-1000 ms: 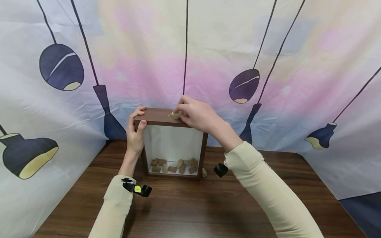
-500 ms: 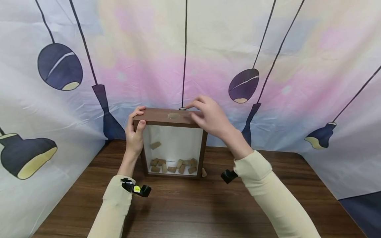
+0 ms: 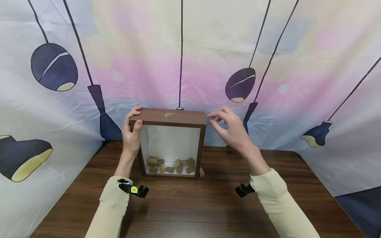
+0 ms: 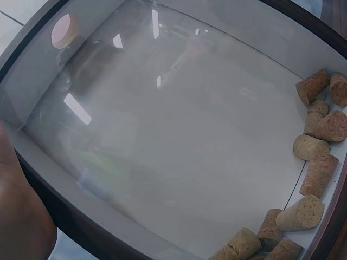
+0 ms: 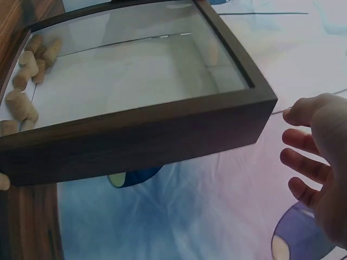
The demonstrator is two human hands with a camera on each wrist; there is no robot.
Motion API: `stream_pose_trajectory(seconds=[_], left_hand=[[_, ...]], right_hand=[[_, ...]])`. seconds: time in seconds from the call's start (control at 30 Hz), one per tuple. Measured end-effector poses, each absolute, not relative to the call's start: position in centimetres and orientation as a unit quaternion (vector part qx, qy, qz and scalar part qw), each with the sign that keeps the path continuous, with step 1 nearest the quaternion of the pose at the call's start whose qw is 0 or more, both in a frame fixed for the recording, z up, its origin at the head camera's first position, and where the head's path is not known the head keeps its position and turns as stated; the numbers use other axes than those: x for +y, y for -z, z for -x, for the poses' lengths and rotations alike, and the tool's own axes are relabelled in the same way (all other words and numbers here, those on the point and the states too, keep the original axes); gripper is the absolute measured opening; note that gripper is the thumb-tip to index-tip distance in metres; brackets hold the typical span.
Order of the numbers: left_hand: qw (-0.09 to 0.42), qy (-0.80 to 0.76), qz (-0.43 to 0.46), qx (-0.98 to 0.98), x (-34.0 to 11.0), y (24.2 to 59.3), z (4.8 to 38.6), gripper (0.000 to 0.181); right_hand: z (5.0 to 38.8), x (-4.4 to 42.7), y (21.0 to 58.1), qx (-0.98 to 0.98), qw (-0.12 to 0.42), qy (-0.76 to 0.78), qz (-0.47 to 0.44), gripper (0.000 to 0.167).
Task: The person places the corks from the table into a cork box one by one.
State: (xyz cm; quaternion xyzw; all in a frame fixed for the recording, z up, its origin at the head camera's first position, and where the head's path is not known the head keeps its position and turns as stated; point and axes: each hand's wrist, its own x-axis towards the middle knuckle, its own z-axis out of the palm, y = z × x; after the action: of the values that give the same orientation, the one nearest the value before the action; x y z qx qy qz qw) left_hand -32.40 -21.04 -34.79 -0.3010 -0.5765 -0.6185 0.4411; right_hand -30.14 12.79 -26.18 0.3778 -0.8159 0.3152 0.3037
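Observation:
A brown wooden display box (image 3: 187,116) with a clear front stands upright on the table in the head view. Its top has a round hole (image 3: 170,115). Several corks (image 3: 169,169) lie along the bottom inside, heaped highest at the left; the left wrist view shows these corks (image 4: 300,212) close up. My left hand (image 3: 131,137) grips the box's upper left corner, thumb on the front edge and fingers over the top. My right hand (image 3: 230,130) hovers just right of the upper right corner, holding nothing, its fingers loosely bent and apart from the box.
One loose cork (image 3: 202,172) sits on the dark wooden table (image 3: 190,205), right beside the box's lower right corner. A cloth backdrop (image 3: 143,59) printed with hanging lamps rises behind and at both sides.
My right hand has let a cork go through the top hole and moved right, off the box. That cork has dropped onto the heap at the left. My left hand keeps its grip.

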Motion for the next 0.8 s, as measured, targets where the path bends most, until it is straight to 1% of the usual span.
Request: stream_pose_trajectory(seconds=[0.27,0.63,0.8], left_hand=[[0.444,0.615,0.300,-0.579,-21.2,34.8,32.4,0.058],[0.450,0.607,0.308,-0.578,-21.3,34.9,32.6,0.059],[0.452,0.603,0.306,-0.582,-21.3,35.0,32.7,0.059]], right_hand=[[30.1,13.9,29.0,-0.835,0.272,-0.315,-0.359,0.015],[30.6,14.5,32.9,-0.838,0.258,-0.317,-0.361,0.013],[30.7,14.7,35.2,-0.843,0.231,-0.331,-0.356,0.013]])
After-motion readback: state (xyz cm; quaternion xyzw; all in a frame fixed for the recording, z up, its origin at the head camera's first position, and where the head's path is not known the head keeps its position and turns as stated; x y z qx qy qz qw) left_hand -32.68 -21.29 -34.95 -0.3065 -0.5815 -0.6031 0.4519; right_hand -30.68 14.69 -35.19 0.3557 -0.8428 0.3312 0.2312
